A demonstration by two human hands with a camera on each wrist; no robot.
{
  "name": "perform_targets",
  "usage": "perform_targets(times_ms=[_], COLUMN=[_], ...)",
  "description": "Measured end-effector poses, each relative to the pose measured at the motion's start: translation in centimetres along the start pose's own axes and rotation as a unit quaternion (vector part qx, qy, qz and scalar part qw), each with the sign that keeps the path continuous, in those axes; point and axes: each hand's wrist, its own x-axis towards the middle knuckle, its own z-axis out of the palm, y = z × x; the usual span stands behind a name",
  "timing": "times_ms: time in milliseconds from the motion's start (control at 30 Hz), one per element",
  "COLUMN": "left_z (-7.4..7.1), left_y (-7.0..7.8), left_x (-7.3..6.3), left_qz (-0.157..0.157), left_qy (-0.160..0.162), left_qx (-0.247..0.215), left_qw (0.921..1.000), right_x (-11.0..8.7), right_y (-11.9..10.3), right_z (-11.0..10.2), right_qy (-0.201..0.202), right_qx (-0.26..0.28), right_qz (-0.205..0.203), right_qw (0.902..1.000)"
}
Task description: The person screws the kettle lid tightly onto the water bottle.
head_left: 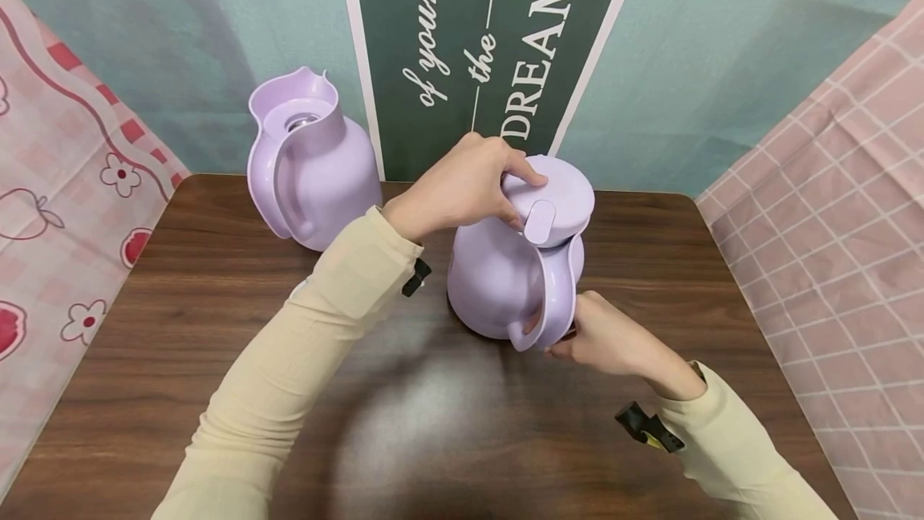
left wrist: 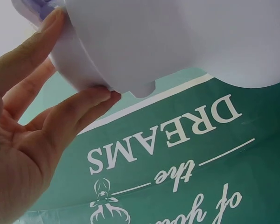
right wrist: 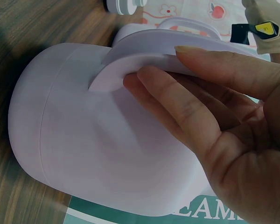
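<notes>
A lilac vacuum jug (head_left: 494, 279) stands on the wooden table, its handle (head_left: 556, 303) turned toward me. On its top is a round lilac lid (head_left: 559, 191) with an oval tab, tilted at the mouth. My left hand (head_left: 465, 183) pinches the lid's edge between thumb and fingers; the left wrist view shows the fingertips on its rim. Lower down, my right hand (head_left: 606, 335) holds the handle, with fingers curled behind it and the thumb on the outside in the right wrist view. A second lilac jug (head_left: 335, 175) stands lidless to the left, its mouth uncovered.
A small pale round part (right wrist: 123, 5) lies on the table beyond the jugs in the right wrist view; my left forearm mostly hides it in the head view. Behind the table (head_left: 433, 440) hangs a teal cloth with a green lettered panel (head_left: 447, 135). Patterned cloths flank both sides.
</notes>
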Motion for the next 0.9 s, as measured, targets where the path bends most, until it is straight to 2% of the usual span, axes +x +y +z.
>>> perform_targets(times_ms=[267,567,900], left_z=[-0.02,0.08,0.07], left_y=[-0.10,-0.13,-0.05], left_x=[-0.12,-0.08,0.02], left_qz=[-0.009,0.000,0.006], left_qy=[-0.013,-0.036,-0.038], left_qx=[-0.001,0.020,0.028], left_qw=[0.9999,0.9992,0.9989], right_x=[-0.02,-0.08,-0.17], right_y=[-0.05,0.04,0.08], right_z=[-0.08,0.10,0.15], right_qy=[0.001,0.002,0.005], right_qx=[0.003,0.012,0.017], right_qz=[0.000,0.002,0.001], right_qw=[1.0000,0.9999,0.9998])
